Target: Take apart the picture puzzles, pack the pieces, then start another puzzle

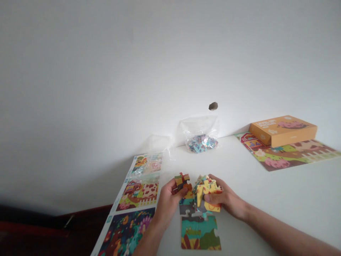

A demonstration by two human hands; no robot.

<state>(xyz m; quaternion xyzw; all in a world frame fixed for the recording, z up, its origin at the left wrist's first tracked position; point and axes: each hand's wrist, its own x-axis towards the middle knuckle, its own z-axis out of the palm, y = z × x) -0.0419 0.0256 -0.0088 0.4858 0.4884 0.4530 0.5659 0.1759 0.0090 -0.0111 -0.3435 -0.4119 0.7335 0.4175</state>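
Observation:
My left hand is closed round a small puzzle piece with red, yellow and green on it, held up just above the white table. My right hand grips a stack of several puzzle pieces, mostly yellow and teal, right beside the left hand. Just under both hands lies a partly joined patch of puzzle, teal, green and orange, flat on the table.
A long picture sheet with three puzzle images lies at the table's left edge. A clear bag of pieces leans on the wall. Far right, an orange box sits on a finished farm puzzle.

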